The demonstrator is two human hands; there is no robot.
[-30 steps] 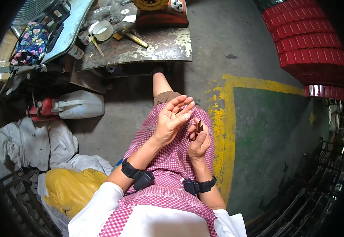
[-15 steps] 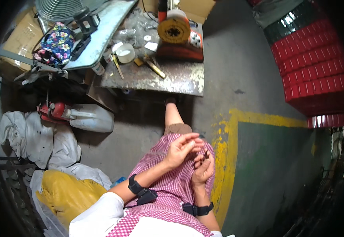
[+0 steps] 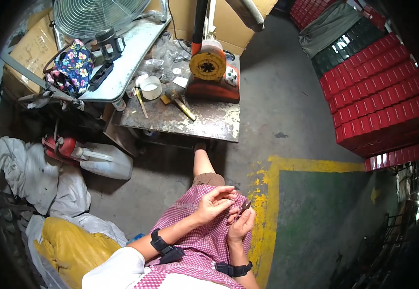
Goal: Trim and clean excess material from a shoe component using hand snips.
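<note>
Above my lap, over a pink-and-white checked apron, my two hands are close together. My left hand has its thumb and fingers drawn together; whatever is between them, if anything, is too small to make out. Just to its right, my right hand is closed around a small dark tool with two pointed prongs, which stick up past the fingers. The kind of tool cannot be told. Each wrist wears a black strap with a small box.
Ahead stands a worn metal table with an orange machine, a hammer and a tape roll. Stacked red boxes rise at right. Left lie a white jug, a red fire extinguisher and a yellow sack.
The view has tilted up, so the table and boxes sit lower in the picture. Both hands stay close together over the lap; the dark tool's prongs now show more clearly.
</note>
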